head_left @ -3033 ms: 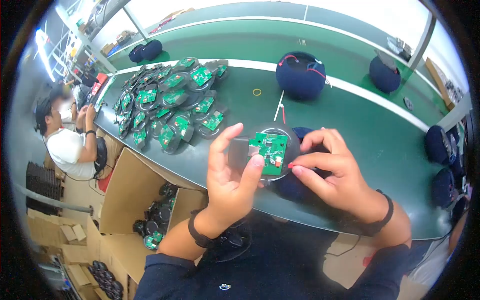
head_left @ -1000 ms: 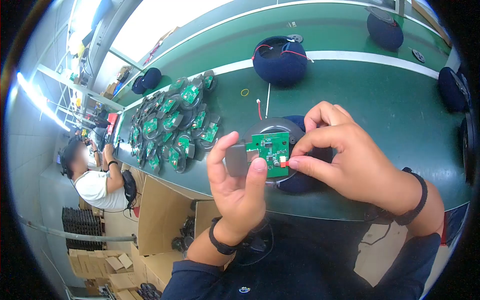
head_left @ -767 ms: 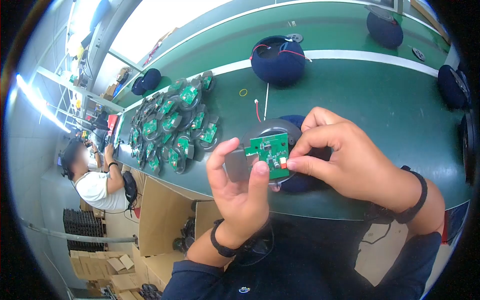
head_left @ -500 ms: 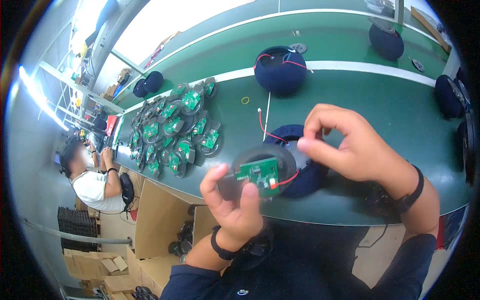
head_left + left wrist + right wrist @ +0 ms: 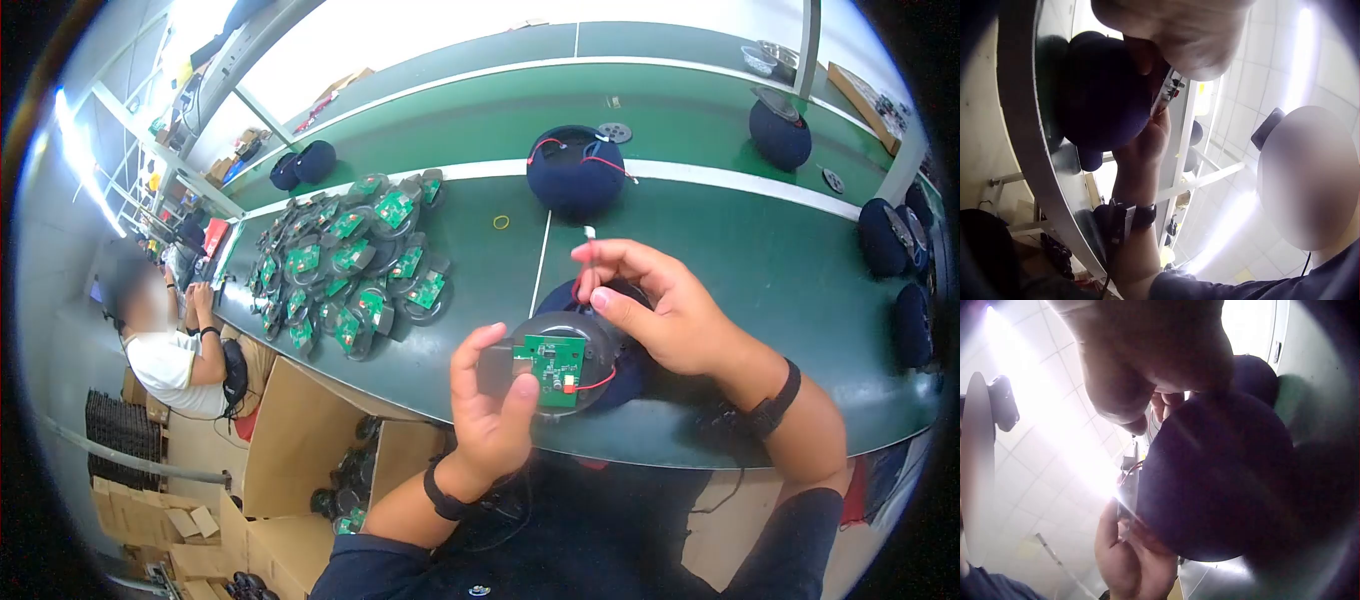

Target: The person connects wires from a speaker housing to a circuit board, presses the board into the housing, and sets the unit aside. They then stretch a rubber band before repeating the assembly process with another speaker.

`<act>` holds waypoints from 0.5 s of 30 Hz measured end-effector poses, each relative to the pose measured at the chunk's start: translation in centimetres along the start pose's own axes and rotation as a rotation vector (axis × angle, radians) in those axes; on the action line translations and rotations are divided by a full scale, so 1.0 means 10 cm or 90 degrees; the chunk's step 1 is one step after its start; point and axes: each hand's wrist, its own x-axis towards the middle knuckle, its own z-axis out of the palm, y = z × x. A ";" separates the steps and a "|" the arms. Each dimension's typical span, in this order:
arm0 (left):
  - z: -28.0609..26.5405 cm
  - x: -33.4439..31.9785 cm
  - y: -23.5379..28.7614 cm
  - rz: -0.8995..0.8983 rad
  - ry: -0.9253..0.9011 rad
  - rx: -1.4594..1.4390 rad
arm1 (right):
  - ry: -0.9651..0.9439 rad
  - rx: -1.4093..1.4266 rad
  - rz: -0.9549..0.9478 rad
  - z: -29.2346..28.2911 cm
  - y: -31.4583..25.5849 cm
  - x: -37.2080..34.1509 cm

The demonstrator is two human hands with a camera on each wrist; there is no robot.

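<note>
In the head view my left hand (image 5: 492,415) holds a dark round disc with a green circuit board (image 5: 556,372) on it, thumb on the board's left edge. A red wire (image 5: 600,382) runs from the connector at the board's lower right. Above and right of the disc, my right hand (image 5: 665,305) pinches a second red wire (image 5: 585,258) with a white plug at its tip. Behind the disc and under my right hand sits a dark blue round body (image 5: 625,385), partly hidden; it also shows in the left wrist view (image 5: 1107,94) and right wrist view (image 5: 1216,481).
A pile of discs with green boards (image 5: 345,250) lies left on the green table. Another blue round body (image 5: 575,185) with red wires stands behind, near a yellow ring (image 5: 501,222). Cardboard boxes (image 5: 295,440) are below left. A person in white (image 5: 165,370) sits at the far left.
My right hand has left the board's connector, where a red wire is now attached, and moved up to the other wire. My left hand still holds the disc, which shifted slightly.
</note>
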 end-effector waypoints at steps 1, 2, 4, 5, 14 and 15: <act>-0.02 0.01 0.02 -0.005 -0.006 0.023 | -0.003 -0.001 0.022 -0.02 -0.02 0.00; -0.02 0.02 0.04 -0.010 -0.011 0.045 | -0.007 -0.003 0.045 -0.04 -0.04 0.00; -0.04 0.04 0.07 -0.023 0.007 0.030 | 0.011 -0.072 -0.006 -0.03 -0.07 -0.02; -0.03 0.03 0.10 -0.042 0.025 0.025 | 0.027 -0.130 -0.057 0.00 -0.07 -0.03; -0.03 0.16 0.25 -0.055 0.066 0.079 | 0.081 -0.155 -0.118 0.07 -0.05 -0.09; -0.03 0.16 0.24 -0.062 0.064 0.071 | 0.097 -0.127 -0.145 0.07 -0.03 -0.08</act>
